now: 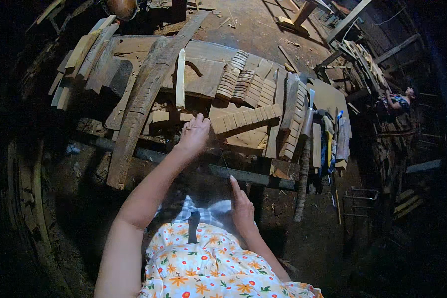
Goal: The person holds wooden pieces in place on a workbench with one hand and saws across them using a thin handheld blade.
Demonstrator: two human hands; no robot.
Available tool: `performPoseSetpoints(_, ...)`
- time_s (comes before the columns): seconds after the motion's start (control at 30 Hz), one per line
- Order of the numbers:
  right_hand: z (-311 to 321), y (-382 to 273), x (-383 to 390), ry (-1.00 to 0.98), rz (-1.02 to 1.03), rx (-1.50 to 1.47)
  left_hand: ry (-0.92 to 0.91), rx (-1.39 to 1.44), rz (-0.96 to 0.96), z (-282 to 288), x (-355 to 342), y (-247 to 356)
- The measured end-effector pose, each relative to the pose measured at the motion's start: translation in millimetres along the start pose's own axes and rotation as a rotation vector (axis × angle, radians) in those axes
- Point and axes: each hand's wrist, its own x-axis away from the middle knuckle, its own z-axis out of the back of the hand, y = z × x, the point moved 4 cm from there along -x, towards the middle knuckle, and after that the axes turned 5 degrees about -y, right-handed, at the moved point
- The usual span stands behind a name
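Slanting pale-tan wooden block [247, 120], scored with evenly spaced cuts, lies on the surface with its long axis rising gently from lower left to upper right. Just beside its left end is the left hand [195, 135], fingers curled in; what they grip cannot be told. Below the block, the right hand [242, 207] has its index finger extended and the others bent, its hold also unclear. Between the hands runs a thin, straight, wire-like strand [224, 157], pointing up and left toward the block's left end; both its ends are hard to make out. The dark-grey front rail [263, 180] crosses below the block, with a shadowed gap before the floral garment [208, 263]. Left of the block, a pale narrow stick [181, 82] and a long dark-brown beam [144, 99] border a dark opening.
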Motion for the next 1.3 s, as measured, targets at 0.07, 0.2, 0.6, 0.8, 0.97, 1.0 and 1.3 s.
performPoseSetpoints(0.07,0.6,0.1,6.0,0.0,0.004,-0.012,0.01,-0.008,-0.009,0.7,-0.4,-0.4)
performPoseSetpoints(0.2,1.5,-7.2,-0.6,-0.015,-0.035,-0.018,0.019,-0.009,-0.004,-0.3,-2.7,-1.3)
performPoseSetpoints(0.6,-0.6,-6.5,-7.7,-0.021,-0.013,0.0,0.017,0.017,-0.016,-1.2,0.1,-1.8)
performPoseSetpoints(0.8,-0.7,-10.9,-8.3,-0.017,-0.032,0.012,0.018,0.027,-0.007,1.9,-0.7,-0.8)
performPoseSetpoints(0.97,-2.7,-14.0,-27.8,0.089,0.061,0.022,0.032,0.04,-0.037,3.0,1.0,0.2)
performPoseSetpoints(1.0,-4.8,-12.4,-29.0,0.088,0.066,0.016,0.016,0.053,-0.023,4.4,1.6,0.6)
performPoseSetpoints(1.3,-2.9,-15.9,-29.1,0.096,0.049,-0.03,0.051,-0.037,-0.034,13.2,5.3,6.7)
